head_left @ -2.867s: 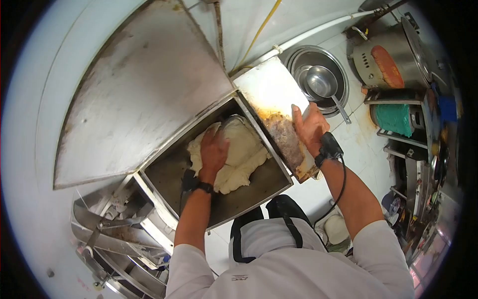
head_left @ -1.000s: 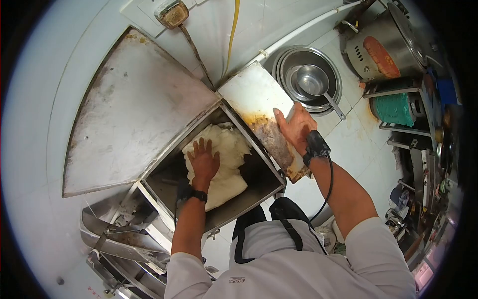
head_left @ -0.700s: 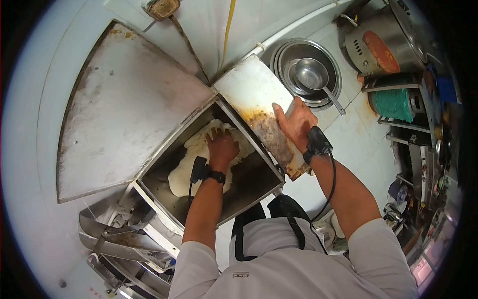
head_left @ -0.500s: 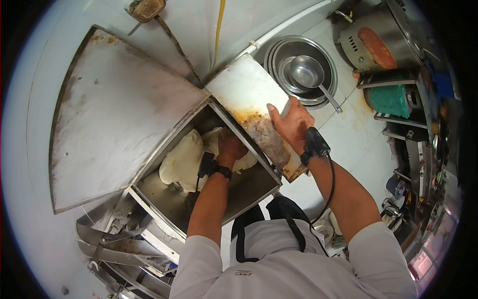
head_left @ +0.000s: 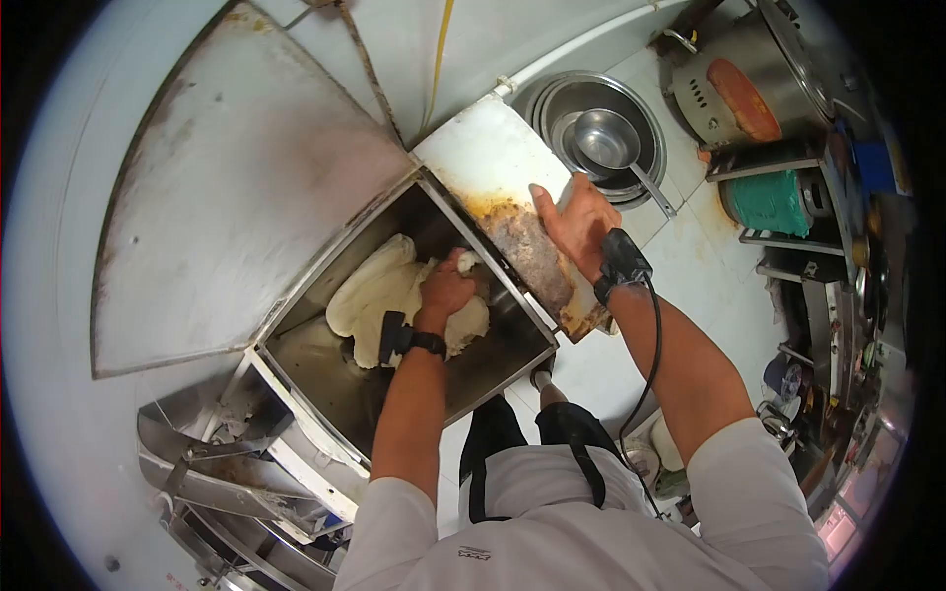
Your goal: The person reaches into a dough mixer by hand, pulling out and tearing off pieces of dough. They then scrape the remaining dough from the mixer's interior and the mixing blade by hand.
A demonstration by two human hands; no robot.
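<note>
A large, pale mass of dough [head_left: 374, 295] lies inside a deep metal tub [head_left: 301, 350] with a rectangular opening. My left hand [head_left: 448, 291] reaches into it and grips the dough at its far right part, a small white lump showing at the fingertips. My right hand [head_left: 581, 227] rests with thumb and fingers apart on the rusty, stained white top [head_left: 507, 163] next to the tub. Both wrists carry black strapped devices.
A white panel [head_left: 246, 197] stands raised on the tub's left. Beyond the stained top, a metal ladle [head_left: 606, 140] lies in nested steel bowls [head_left: 645, 108]. A large steel pot [head_left: 744, 84] and racks line the right. Metal equipment [head_left: 227, 463] sits at lower left.
My left hand has risen from deep among the dough and shows more fully, with dough at its fingers. My right hand stays on the stained top. The view has shifted slightly.
</note>
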